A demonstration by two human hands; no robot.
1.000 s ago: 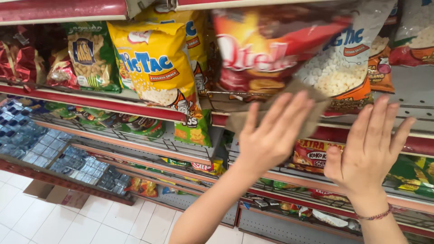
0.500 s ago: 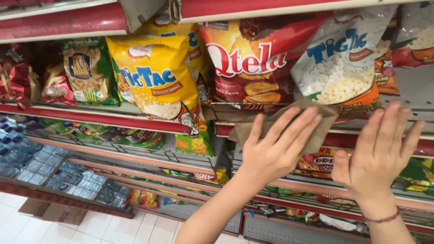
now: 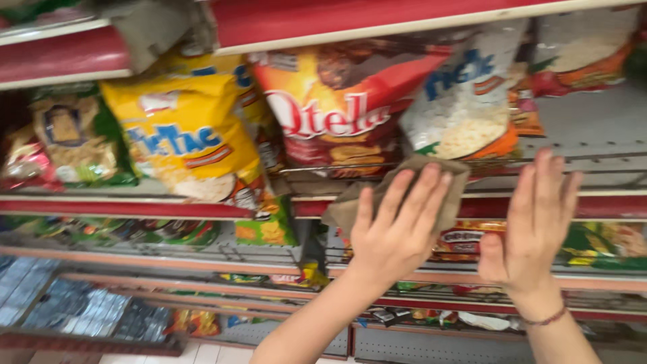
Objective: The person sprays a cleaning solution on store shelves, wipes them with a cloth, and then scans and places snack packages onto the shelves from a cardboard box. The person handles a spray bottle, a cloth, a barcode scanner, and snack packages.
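Two hands work at the red shelf edge. My left hand presses a grey-brown cloth flat against the edge, fingers spread, the cloth bunched at 12 o'clock of the palm. Since half a second ago the hand and cloth have slid leftward along the edge beneath the red snack bag, so wiping advances. My right hand rests open at 3 o'clock, holding nothing.

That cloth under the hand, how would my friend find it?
Find the red front edge of the snack shelf, below the big red bag. The left hand presses a cloth flat there. It is dull grey-brown and limp, unlike the shiny bags.
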